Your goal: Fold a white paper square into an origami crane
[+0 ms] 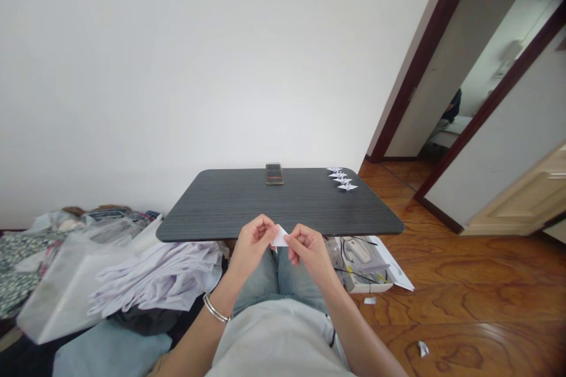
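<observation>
A small folded piece of white paper (279, 237) is held up between both hands, just in front of the near edge of the dark table (234, 203). My left hand (255, 241) pinches its left side between thumb and fingers. On the other side, my right hand (308, 246) grips the right corner with thumb and forefinger. The paper looks roughly triangular; its finer folds are too small to make out. Several white folded paper cranes (342, 179) stand in a row at the table's far right.
A phone (275, 174) lies at the table's back edge by the wall. Piled clothes (163, 274) and a plastic bag (75, 283) are on the left. Below the table's right side sits a white box (365, 265) of cables. Paper scraps (423, 349) lie on the wooden floor.
</observation>
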Demonstrator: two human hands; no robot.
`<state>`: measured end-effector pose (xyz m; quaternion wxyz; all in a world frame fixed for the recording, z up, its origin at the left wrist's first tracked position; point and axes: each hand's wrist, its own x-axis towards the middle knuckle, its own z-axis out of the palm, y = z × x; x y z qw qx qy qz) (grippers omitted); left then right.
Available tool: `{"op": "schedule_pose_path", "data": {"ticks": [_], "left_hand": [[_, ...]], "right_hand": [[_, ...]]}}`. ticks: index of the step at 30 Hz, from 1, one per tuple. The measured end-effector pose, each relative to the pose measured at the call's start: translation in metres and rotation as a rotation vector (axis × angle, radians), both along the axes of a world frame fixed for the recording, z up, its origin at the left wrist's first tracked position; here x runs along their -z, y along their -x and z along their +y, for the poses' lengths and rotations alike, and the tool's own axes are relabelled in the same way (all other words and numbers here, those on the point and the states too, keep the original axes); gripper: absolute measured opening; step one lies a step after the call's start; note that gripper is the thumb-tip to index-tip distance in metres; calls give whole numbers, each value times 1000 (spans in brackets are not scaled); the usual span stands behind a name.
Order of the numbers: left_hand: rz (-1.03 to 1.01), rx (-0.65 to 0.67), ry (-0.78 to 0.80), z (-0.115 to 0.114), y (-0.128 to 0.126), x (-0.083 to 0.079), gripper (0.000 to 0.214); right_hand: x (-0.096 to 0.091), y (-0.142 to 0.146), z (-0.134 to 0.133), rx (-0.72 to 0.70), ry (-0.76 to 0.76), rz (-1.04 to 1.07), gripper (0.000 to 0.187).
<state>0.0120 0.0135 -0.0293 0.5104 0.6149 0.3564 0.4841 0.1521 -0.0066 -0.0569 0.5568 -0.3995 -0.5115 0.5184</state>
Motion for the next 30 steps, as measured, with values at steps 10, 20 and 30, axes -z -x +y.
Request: {"op": "schedule_pose_path", "data": {"ticks": [10, 20, 30], "left_hand": [[90, -37, 22, 2, 1, -3, 23], [139, -99, -43, 1, 3, 1, 23], [239, -190, -128, -1, 1, 4, 22]], "right_hand": [[-1, -1, 0, -7, -6, 34, 27], [-2, -11, 0, -152, 145, 143, 29], [-1, -9, 2, -44, 110, 124, 28]]}}
